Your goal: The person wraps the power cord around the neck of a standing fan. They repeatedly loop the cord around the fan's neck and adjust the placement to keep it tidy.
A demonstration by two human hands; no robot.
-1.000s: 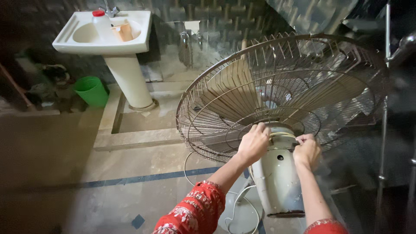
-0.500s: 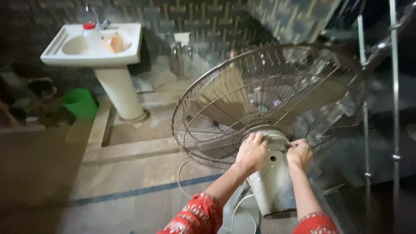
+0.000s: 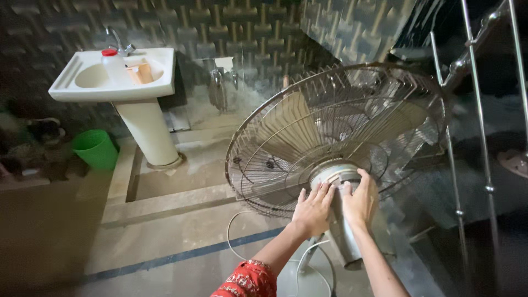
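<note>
On a tiled washroom floor [image 3: 165, 242], a person's two bare hands rest against the grey motor housing [image 3: 344, 220] at the back of a large pedestal fan [image 3: 335, 137]. Left hand [image 3: 312, 209] lies flat with fingers spread and extended upward along the housing, not gripping. Right hand [image 3: 360, 201] is curved over the housing's upper part just below the wire guard [image 3: 286, 165], fingers loosely wrapped against it. Both hands sit side by side, nearly touching. Beige blades [image 3: 286, 129] show through the tilted guard. A white cord [image 3: 236, 231] loops on the floor beneath. Well apart to the left stand a white pedestal sink [image 3: 159, 82] and a green bucket [image 3: 94, 148].
</note>
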